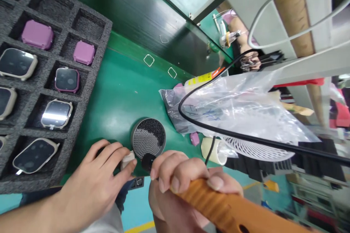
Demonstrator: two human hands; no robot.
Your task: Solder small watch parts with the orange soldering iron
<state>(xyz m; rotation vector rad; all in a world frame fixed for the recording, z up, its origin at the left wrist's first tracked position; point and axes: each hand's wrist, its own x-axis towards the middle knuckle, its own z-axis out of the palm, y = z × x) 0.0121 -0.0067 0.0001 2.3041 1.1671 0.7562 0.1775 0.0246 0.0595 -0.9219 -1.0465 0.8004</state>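
My right hand (183, 178) is wrapped around the orange handle of a power tool (232, 207), whose black tip (148, 161) points at a small beige watch case (127, 159). My left hand (94, 182) pinches that beige case between thumb and fingers, just in front of a round grey sieve-like dish (148, 137) of tiny parts. Both sit on the green bench mat (120, 91). A black cable (246, 136) runs from the tool off to the right.
A dark foam tray (90, 43) at left holds several smartwatch bodies, beige and purple. A clear plastic bag (240, 105), a tape roll (214, 151) and a white fan grille (254, 147) lie to the right. Another person's hands (250, 60) work at the far bench.
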